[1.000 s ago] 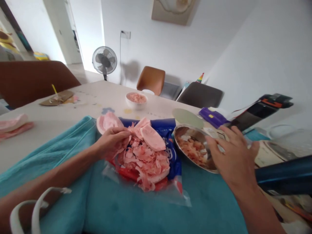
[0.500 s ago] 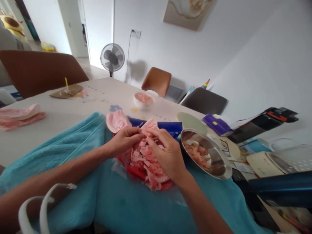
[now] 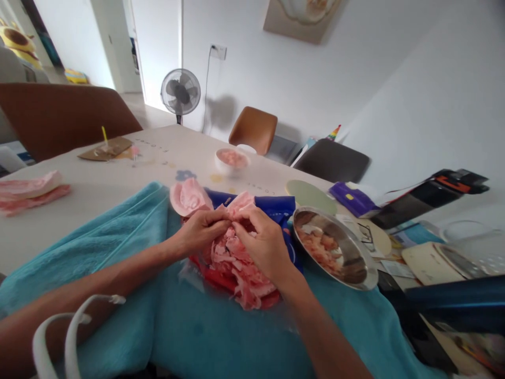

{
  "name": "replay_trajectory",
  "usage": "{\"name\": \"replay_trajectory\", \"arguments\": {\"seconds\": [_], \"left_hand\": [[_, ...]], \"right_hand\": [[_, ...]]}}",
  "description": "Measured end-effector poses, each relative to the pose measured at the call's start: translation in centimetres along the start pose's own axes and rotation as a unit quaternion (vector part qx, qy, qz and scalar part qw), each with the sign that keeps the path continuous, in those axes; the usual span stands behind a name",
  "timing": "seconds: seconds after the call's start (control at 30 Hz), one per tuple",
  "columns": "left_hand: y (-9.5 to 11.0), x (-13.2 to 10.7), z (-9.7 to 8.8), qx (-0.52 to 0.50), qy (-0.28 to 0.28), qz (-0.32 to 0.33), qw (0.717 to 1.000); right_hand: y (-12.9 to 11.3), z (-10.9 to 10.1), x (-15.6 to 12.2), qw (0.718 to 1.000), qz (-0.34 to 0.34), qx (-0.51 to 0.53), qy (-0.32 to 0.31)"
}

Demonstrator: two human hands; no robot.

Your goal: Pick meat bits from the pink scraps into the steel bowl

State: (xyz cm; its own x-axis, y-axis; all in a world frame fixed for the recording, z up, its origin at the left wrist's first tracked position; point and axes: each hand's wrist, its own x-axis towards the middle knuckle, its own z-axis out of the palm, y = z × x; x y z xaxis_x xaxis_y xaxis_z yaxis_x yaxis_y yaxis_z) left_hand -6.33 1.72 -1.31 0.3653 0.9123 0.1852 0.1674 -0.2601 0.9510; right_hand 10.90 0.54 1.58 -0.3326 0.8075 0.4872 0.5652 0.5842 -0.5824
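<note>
A heap of pink peel scraps (image 3: 240, 268) lies on a blue and red plastic bag (image 3: 276, 206) spread over a teal towel (image 3: 118, 247). Above the heap, my left hand (image 3: 201, 231) and my right hand (image 3: 262, 243) meet, both with fingers curled on a pink piece (image 3: 241, 202) held between them. A curved pink rind (image 3: 188, 197) lies just behind my left hand. A steel bowl (image 3: 351, 250) with pinkish flesh pieces sits to the right of my right hand.
A white bowl (image 3: 232, 159) of pink pieces stands farther back on the table (image 3: 98, 181). Pink rind slabs (image 3: 27, 188) lie at the left edge. Purple box (image 3: 351, 199), papers and dark objects crowd the right. Chairs and a fan (image 3: 180, 95) stand beyond.
My right hand came from the steel bowl to the heap and closed on the pink piece beside my left hand. The view shifted slightly.
</note>
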Motion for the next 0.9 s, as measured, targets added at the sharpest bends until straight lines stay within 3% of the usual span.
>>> {"name": "replay_trajectory", "arguments": {"seconds": [0.2,0.3,0.6,0.77,0.9], "left_hand": [[-0.2,-0.1,0.3,0.021,0.012,0.007,1.0],[-0.2,-0.2,0.3,0.036,0.022,0.018,0.999],[1.6,0.1,1.4,0.066,0.002,0.038,0.997],[2.7,0.7,3.0,-0.033,-0.044,-0.027,0.998],[3.2,1.6,4.5,-0.176,-0.097,-0.095,0.975]], "right_hand": [[0.6,0.5,-0.4,0.995,-0.075,-0.059,0.021],[0.6,0.8,-0.6,0.994,-0.074,-0.069,0.05],[-0.4,-0.3,-1.4,0.988,0.084,0.055,0.113],[0.3,-1.9,-2.6,0.956,0.171,0.205,0.121],[1.0,-3.5,-4.0,0.931,0.199,0.285,0.113]]}}
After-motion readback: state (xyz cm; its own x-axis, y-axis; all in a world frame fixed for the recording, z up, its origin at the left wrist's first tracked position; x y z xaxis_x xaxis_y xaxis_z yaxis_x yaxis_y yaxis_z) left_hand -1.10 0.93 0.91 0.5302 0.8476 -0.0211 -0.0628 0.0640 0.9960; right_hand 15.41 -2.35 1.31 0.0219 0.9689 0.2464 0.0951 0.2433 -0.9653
